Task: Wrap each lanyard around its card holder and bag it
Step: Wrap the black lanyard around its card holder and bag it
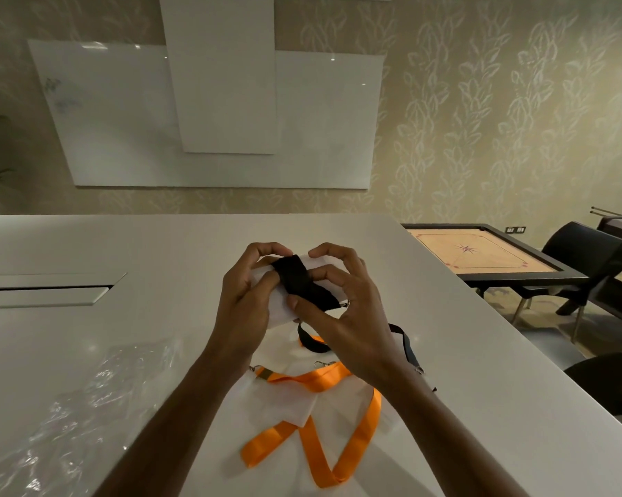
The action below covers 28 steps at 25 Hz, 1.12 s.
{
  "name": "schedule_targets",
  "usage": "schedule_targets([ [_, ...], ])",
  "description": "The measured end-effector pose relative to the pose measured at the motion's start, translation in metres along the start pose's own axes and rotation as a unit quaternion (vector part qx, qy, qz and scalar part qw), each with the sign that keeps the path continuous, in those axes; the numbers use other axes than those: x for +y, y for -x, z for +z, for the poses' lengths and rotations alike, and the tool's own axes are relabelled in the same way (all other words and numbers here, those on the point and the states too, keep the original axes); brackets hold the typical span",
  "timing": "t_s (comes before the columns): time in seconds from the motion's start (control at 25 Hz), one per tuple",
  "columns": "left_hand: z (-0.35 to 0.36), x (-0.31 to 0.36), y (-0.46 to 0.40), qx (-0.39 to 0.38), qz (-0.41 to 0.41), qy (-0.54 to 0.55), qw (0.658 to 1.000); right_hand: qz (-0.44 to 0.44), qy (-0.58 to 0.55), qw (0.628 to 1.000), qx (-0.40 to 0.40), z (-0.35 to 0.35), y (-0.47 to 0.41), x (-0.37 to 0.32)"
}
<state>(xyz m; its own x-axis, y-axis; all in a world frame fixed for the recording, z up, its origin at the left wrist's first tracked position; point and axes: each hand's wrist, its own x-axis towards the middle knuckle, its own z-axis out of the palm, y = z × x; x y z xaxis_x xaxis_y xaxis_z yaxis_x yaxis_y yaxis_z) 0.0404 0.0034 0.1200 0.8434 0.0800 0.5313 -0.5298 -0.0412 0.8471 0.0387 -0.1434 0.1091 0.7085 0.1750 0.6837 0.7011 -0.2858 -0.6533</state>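
Note:
My left hand [245,299] grips a white card holder [275,310] above the table, with a black lanyard [302,281] wound diagonally across it. My right hand [341,310] pinches that black strap against the holder with thumb and fingers. A loose loop of black strap [311,340] hangs below the hands. On the table beneath lie more white card holders [284,399] with an orange lanyard [323,382] trailing over them, and another dark lanyard [408,347] to the right. Clear plastic bags [87,407] lie at the left.
The white table [105,245] has a slot with a raised flap [47,290] at the left. Its right edge runs diagonally; beyond it stand a carrom board [488,254] and dark chairs [581,260]. Whiteboards [223,113] hang on the far wall.

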Motion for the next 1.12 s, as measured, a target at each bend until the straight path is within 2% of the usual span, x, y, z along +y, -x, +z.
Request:
schedule_targets([
  [0.16,-0.004,-0.005,-0.003,0.004,-0.021,0.011,1.000,-0.025,0.014,0.999,0.035,-0.002,-0.001,0.000],
  [0.32,-0.005,-0.005,-0.003,0.004,0.020,-0.044,0.999,-0.030,0.101,0.993,-0.045,-0.013,-0.003,-0.001],
  [0.44,-0.009,-0.005,-0.001,0.003,0.024,-0.050,0.998,-0.034,0.093,0.993,-0.061,-0.015,-0.001,-0.003],
  [0.52,-0.012,-0.003,0.000,0.006,-0.012,-0.005,1.000,-0.039,0.086,0.995,-0.030,-0.014,0.000,-0.003],
  [0.68,-0.020,0.008,-0.001,0.041,-0.062,0.089,0.993,-0.079,0.120,0.984,0.104,-0.012,0.001,0.000],
  [0.76,-0.025,0.012,-0.001,0.031,-0.061,0.114,0.991,-0.111,0.127,0.979,0.115,-0.013,0.002,0.003],
  [0.84,-0.030,0.013,-0.001,0.013,-0.038,0.090,0.995,-0.114,0.123,0.981,0.094,-0.014,0.001,0.003],
  [1.0,-0.035,0.011,-0.001,-0.004,0.005,0.076,0.997,-0.026,0.115,0.991,0.065,-0.014,0.001,0.004],
  [1.12,-0.038,0.006,-0.004,-0.002,0.012,0.048,0.999,0.072,0.011,0.996,-0.045,-0.008,0.002,0.004],
])
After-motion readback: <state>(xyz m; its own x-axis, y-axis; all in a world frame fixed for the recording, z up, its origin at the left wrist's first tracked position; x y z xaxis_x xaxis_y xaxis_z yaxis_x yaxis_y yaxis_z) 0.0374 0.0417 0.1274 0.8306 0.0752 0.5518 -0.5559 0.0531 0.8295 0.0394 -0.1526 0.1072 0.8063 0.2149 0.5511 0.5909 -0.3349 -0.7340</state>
